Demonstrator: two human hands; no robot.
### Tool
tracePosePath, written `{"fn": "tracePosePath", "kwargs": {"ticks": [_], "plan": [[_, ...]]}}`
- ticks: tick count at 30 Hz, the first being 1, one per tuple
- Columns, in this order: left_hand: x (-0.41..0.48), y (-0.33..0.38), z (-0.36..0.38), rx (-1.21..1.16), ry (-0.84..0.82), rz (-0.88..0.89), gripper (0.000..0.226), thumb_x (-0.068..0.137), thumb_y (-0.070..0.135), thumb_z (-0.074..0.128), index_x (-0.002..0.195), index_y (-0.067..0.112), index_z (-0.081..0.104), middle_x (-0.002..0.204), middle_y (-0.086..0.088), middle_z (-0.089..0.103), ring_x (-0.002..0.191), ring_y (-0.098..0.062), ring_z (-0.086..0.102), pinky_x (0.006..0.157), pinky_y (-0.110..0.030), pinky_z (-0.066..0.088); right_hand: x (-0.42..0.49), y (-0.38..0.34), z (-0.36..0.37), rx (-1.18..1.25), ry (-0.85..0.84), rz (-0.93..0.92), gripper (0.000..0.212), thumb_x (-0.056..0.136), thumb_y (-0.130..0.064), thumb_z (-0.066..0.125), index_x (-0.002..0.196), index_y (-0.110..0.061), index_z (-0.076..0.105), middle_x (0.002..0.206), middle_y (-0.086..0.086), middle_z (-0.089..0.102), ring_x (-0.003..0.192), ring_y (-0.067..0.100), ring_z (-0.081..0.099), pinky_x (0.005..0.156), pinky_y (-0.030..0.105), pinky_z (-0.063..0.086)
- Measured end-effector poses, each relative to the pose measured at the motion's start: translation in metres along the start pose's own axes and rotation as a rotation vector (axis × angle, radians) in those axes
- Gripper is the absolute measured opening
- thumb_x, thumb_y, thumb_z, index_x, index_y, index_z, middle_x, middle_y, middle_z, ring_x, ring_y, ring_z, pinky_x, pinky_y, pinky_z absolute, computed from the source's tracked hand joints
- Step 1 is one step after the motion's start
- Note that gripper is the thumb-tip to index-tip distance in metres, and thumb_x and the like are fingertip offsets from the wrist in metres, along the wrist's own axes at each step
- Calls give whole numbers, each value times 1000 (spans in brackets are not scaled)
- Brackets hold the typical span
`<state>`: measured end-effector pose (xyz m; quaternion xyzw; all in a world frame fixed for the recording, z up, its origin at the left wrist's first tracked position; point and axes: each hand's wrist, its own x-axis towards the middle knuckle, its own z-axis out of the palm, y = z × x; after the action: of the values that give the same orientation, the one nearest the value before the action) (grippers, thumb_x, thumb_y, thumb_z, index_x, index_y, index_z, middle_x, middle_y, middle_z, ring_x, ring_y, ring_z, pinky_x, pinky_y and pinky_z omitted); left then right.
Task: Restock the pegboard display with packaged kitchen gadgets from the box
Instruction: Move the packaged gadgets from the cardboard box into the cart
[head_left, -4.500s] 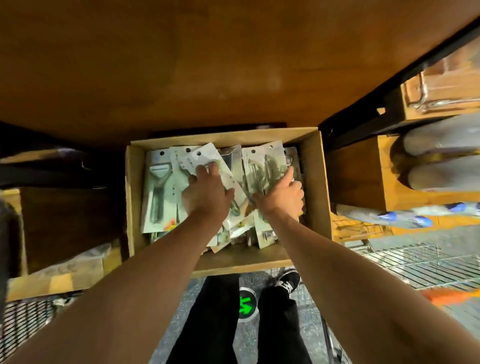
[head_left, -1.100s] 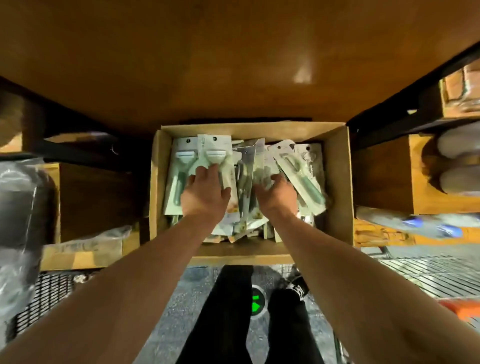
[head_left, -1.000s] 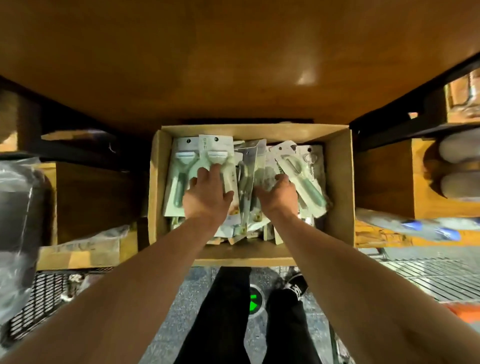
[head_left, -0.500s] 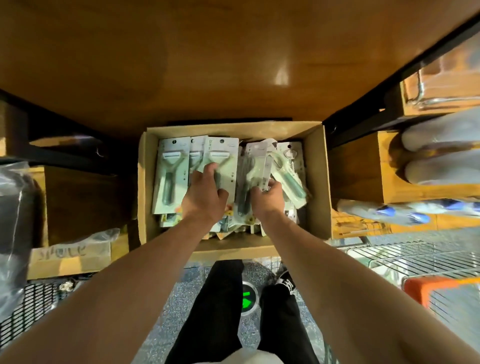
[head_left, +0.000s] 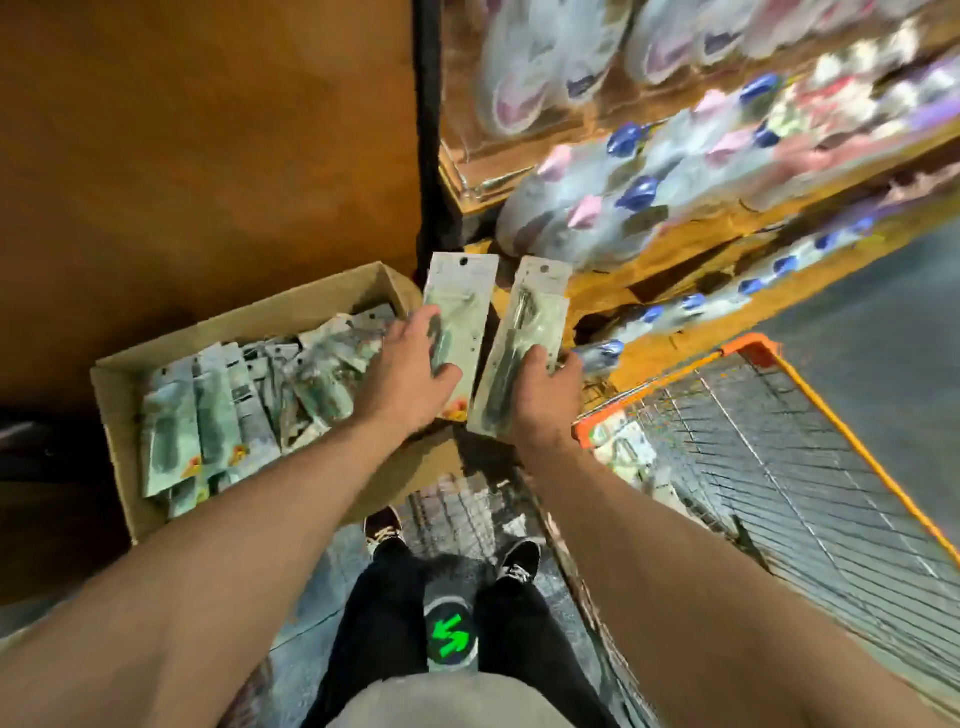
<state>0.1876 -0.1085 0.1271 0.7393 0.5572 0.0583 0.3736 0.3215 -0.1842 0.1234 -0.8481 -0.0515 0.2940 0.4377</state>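
Our left hand (head_left: 410, 376) grips the first pack (head_left: 464, 301), our right hand (head_left: 543, 395) a second pack (head_left: 535, 317); both point away from us, hang holes (head_left: 464, 262) at far ends

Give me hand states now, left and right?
Left hand: holding a pale green flat carded gadget package.
Right hand: holding a clear flat package with a dark utensil.
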Motion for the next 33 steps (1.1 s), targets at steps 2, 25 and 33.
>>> {"fn": "tracePosePath", "kwargs": {"ticks": [2, 25, 33], "plan": [[-7, 50, 25, 32, -45, 104, 72, 90, 29, 73, 152, 30, 39, 126, -4, 57, 109, -27, 61, 82, -37, 50, 17, 5, -49, 61, 96, 16, 39, 94, -37, 54, 125, -12, 58, 118, 11, 67, 109, 29, 62, 96, 36, 46], [-13, 121, 351, 652, -574, 202, 61, 104, 14, 56, 159, 22, 31, 150, -16, 41, 114, -35, 62, 81, -40, 54, 145, 277, -202, 223, -69, 771, 62, 103, -13, 57, 157, -15, 27, 136, 15, 59, 109, 27, 67, 77, 28, 58], [-14, 156, 268, 348, -430, 334, 47, 100, 5, 47, 141, 25, 59, 121, -11, 65, 106, -32, 66, 90, -44, 56, 127, 183, -198, 9, 10, 388, 8, 100, -21, 59, 107, -24, 63, 88, -1, 73, 84, 23, 73, 82, 42, 61]]}}
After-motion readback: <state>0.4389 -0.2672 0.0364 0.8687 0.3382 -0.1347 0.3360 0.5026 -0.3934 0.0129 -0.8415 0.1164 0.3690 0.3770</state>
